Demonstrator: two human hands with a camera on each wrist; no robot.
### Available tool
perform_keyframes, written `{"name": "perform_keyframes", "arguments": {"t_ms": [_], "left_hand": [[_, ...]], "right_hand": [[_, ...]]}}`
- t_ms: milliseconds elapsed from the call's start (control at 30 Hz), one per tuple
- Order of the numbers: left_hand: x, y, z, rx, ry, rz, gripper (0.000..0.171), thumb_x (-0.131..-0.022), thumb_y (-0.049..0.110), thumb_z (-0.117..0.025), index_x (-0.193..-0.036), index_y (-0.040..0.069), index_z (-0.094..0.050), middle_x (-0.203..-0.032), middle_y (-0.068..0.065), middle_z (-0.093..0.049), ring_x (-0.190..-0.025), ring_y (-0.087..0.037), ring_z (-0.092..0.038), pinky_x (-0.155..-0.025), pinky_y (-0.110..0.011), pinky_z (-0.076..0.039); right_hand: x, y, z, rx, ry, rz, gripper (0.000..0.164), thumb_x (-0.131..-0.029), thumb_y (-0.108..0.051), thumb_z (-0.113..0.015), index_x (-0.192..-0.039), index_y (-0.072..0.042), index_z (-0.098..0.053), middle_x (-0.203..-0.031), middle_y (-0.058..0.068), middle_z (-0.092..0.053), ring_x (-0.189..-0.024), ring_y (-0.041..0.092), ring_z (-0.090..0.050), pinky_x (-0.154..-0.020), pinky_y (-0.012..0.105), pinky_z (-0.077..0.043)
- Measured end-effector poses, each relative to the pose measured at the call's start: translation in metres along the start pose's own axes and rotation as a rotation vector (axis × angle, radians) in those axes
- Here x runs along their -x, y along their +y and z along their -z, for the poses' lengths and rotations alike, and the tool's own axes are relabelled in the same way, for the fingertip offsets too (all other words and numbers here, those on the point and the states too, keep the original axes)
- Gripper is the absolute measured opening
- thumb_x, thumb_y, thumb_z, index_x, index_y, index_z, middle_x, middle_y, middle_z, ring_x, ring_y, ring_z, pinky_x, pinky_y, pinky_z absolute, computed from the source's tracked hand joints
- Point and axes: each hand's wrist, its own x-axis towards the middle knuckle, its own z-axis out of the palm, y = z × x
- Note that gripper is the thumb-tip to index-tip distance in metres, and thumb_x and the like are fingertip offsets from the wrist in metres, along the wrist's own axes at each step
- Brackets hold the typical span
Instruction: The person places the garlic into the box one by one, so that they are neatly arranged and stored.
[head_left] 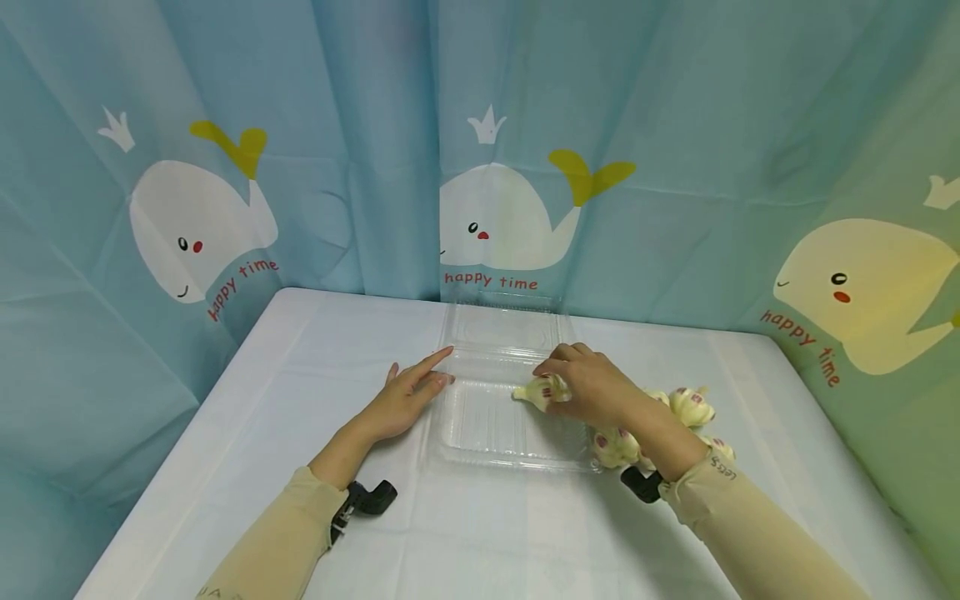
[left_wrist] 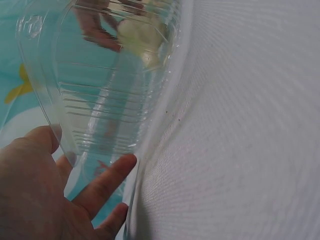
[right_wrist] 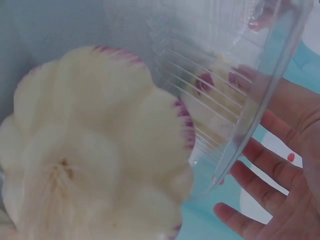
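Observation:
A clear plastic clamshell box (head_left: 483, 429) lies with its lid (head_left: 502, 329) folded back toward the curtain. My right hand (head_left: 596, 390) reaches over its right wall and holds a garlic bulb (head_left: 534, 392) inside the base, stem pointing left. Through the clear wall, the same bulb (right_wrist: 210, 97) shows blurred between thumb and fingers in the right wrist view. My left hand (head_left: 401, 407) is at the box's left side with fairly straight fingers; in the left wrist view its thumb (left_wrist: 47, 137) touches the rim.
Several garlic bulbs (head_left: 692, 407) sit in a group right of the box, partly hidden under the right forearm. One bulb (right_wrist: 95, 145) fills much of the right wrist view. A white cloth covers the table (head_left: 480, 533); a blue whale-print curtain (head_left: 390, 208) hangs behind.

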Motion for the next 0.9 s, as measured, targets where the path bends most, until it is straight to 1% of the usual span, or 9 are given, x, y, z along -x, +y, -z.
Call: {"name": "perform_keyframes", "arguments": {"t_ms": [200, 333, 433, 633, 800, 900], "left_hand": [[0.000, -0.002, -0.001, -0.006, 0.001, 0.008, 0.055, -0.112, 0.042, -0.043, -0.164, 0.034, -0.030, -0.138, 0.000, -0.069, -0.152, -0.030, -0.040, -0.124, -0.067, 0.015], [0.000, -0.003, -0.001, -0.012, 0.002, 0.012, 0.054, -0.112, 0.043, -0.043, -0.164, 0.038, -0.029, -0.138, 0.000, -0.070, -0.152, -0.028, -0.041, -0.125, -0.066, 0.015], [0.000, -0.002, -0.001, -0.013, 0.001, 0.008, 0.054, -0.112, 0.043, -0.042, -0.164, 0.039, -0.029, -0.138, 0.000, -0.070, -0.151, -0.028, -0.042, -0.125, -0.067, 0.015], [0.000, -0.001, 0.000, -0.006, 0.003, 0.000, 0.054, -0.112, 0.042, -0.043, -0.164, 0.035, -0.029, -0.137, -0.001, -0.070, -0.151, -0.028, -0.042, -0.125, -0.066, 0.015], [-0.001, -0.001, 0.000, -0.003, 0.001, 0.002, 0.055, -0.112, 0.041, -0.043, -0.164, 0.033, -0.030, -0.137, -0.001, -0.070, -0.152, -0.027, -0.042, -0.125, -0.065, 0.015], [-0.001, -0.001, 0.000, -0.005, -0.001, 0.006, 0.055, -0.112, 0.042, -0.042, -0.164, 0.034, -0.029, -0.138, 0.000, -0.070, -0.152, -0.025, -0.041, -0.126, -0.063, 0.015]], "right_hand": [[0.003, 0.002, 0.002, 0.008, -0.001, -0.014, 0.050, -0.081, -0.028, -0.090, -0.126, -0.015, -0.072, -0.123, 0.005, -0.065, -0.123, 0.033, -0.057, -0.100, 0.059, -0.050], [0.006, 0.003, 0.004, 0.010, 0.000, -0.017, 0.051, -0.082, -0.030, -0.090, -0.127, -0.015, -0.072, -0.124, 0.006, -0.065, -0.122, 0.033, -0.058, -0.101, 0.060, -0.049], [0.007, 0.003, 0.006, 0.004, 0.002, -0.024, 0.052, -0.081, -0.031, -0.090, -0.127, -0.015, -0.072, -0.124, 0.006, -0.065, -0.121, 0.034, -0.058, -0.102, 0.061, -0.049], [0.012, 0.007, 0.010, -0.017, 0.016, -0.041, 0.054, -0.082, -0.029, -0.089, -0.130, -0.014, -0.071, -0.126, 0.008, -0.066, -0.120, 0.035, -0.061, -0.103, 0.060, -0.049], [0.019, 0.008, 0.014, -0.042, 0.034, -0.042, 0.054, -0.085, -0.029, -0.087, -0.133, -0.012, -0.069, -0.128, 0.010, -0.067, -0.121, 0.036, -0.061, -0.104, 0.062, -0.048], [0.024, 0.009, 0.017, -0.044, 0.035, -0.050, 0.053, -0.087, -0.029, -0.085, -0.134, -0.011, -0.067, -0.131, 0.010, -0.066, -0.122, 0.037, -0.061, -0.105, 0.062, -0.047]]}}
